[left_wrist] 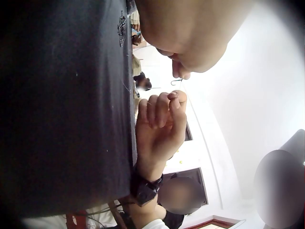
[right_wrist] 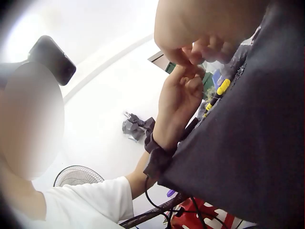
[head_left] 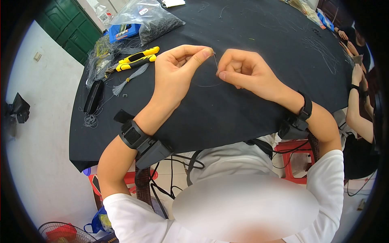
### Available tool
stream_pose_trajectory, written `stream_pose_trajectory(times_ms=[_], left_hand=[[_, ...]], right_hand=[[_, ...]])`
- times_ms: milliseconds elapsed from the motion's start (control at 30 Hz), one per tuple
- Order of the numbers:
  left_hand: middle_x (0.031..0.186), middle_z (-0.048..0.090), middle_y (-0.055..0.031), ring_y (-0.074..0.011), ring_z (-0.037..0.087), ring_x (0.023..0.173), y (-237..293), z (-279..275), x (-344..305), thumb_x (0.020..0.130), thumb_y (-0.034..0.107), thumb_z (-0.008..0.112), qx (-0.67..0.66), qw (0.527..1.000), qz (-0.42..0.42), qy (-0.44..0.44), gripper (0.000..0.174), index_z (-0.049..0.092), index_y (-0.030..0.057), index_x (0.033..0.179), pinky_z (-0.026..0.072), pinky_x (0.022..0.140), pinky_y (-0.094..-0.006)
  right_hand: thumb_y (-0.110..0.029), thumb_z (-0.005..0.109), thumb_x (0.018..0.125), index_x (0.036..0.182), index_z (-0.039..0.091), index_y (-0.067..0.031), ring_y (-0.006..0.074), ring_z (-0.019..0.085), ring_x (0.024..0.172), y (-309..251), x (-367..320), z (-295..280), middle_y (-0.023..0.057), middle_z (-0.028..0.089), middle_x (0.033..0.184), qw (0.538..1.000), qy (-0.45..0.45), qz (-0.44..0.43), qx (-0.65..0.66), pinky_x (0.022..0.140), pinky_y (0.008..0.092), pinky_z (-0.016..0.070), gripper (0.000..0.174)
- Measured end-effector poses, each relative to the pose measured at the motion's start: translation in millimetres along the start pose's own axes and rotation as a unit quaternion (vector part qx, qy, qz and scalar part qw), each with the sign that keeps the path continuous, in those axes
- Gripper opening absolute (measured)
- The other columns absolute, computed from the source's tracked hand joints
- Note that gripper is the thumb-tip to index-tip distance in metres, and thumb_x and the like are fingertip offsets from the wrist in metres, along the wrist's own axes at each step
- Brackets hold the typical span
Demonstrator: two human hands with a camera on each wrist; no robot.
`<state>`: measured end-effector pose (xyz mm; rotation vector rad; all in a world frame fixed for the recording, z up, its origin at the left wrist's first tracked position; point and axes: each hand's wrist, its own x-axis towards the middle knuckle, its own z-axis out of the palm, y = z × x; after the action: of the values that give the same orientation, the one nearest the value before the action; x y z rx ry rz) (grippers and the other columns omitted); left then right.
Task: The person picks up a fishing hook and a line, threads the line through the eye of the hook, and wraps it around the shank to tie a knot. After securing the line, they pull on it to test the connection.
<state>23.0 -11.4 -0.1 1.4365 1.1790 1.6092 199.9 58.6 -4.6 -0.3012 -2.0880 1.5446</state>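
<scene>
Over the black tablecloth (head_left: 243, 117) my two hands meet. My left hand (head_left: 207, 53) pinches a small metal fish hook (head_left: 215, 60) between thumb and forefinger. From the hook a thin line (head_left: 206, 85) runs to my right hand (head_left: 221, 73), which pinches it with the other fingers curled in. The left wrist view shows the hook (left_wrist: 176, 82) just under my left fingertips (left_wrist: 180, 71), with my right hand (left_wrist: 159, 121) below it. The right wrist view shows my right fingers (right_wrist: 193, 55) touching my left hand (right_wrist: 183, 93); the hook is hidden there.
Yellow-handled pliers (head_left: 137, 59) lie left of my hands, beside a tangle of line (head_left: 97, 56), a tassel (head_left: 129, 79) and a black case (head_left: 93, 96). A plastic bag (head_left: 148, 18) and a blue box (head_left: 121, 31) sit farther back. Other people's hands (head_left: 356, 73) work at the right edge.
</scene>
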Motion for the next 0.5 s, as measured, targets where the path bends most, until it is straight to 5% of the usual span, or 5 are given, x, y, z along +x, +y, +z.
stream_pose_trajectory(times_ms=[133,233,333,433,500], left_hand=[[0.088,0.066,-0.0104,-0.0100,0.062,0.080,2.1,0.6,-1.0,0.081,0.007,0.065,-0.041,0.999,-0.013,-0.003,0.017,0.065,-0.0047,0.093,0.0475,0.073,-0.0194],[0.082,0.065,0.0000,0.0011,0.033,0.052,-2.8,0.8,-1.3,0.083,0.016,0.064,-0.041,0.999,0.002,-0.022,0.018,0.066,0.0008,0.093,0.0228,0.046,-0.0157],[0.081,0.065,0.0001,0.0008,0.033,0.053,-1.6,1.1,-1.7,0.083,0.015,0.064,-0.048,0.998,0.003,-0.038,0.017,0.066,0.0009,0.093,0.0231,0.046,-0.0161],[0.088,0.066,-0.0109,-0.0110,0.062,0.081,4.7,1.4,-2.7,0.082,0.006,0.064,-0.056,0.997,-0.019,-0.054,0.015,0.064,-0.0055,0.093,0.0475,0.074,-0.0198],[0.084,0.065,-0.0044,-0.0033,0.043,0.063,0.1,1.6,-2.8,0.083,0.012,0.064,-0.035,0.997,0.004,-0.062,0.017,0.066,-0.0015,0.092,0.0316,0.056,-0.0178]], right_hand=[[-0.014,0.057,0.085,0.081,0.056,-0.0040,0.0018,0.041,0.054,-4.1,0.7,0.0,-0.0053,0.047,0.057,0.999,0.022,0.045,0.002,0.049,0.0189,0.0309,0.010],[-0.015,0.057,0.085,0.082,0.056,-0.0035,0.0024,0.042,0.054,-1.4,2.0,-1.8,-0.0047,0.048,0.058,0.996,0.060,0.064,0.008,0.050,0.0188,0.0316,0.012],[-0.016,0.057,0.086,0.084,0.056,-0.0029,0.0030,0.042,0.054,-0.3,2.4,-4.3,-0.0044,0.049,0.059,0.993,0.103,0.052,0.019,0.050,0.0185,0.0320,0.014],[-0.018,0.058,0.086,0.087,0.056,-0.0025,0.0031,0.040,0.055,1.0,3.6,-7.0,-0.0044,0.048,0.059,0.989,0.145,0.016,0.036,0.051,0.0182,0.0317,0.016],[-0.019,0.059,0.086,0.088,0.056,-0.0023,0.0031,0.039,0.055,0.1,4.3,-7.7,-0.0046,0.047,0.059,0.985,0.167,-0.017,0.044,0.051,0.0182,0.0310,0.018]])
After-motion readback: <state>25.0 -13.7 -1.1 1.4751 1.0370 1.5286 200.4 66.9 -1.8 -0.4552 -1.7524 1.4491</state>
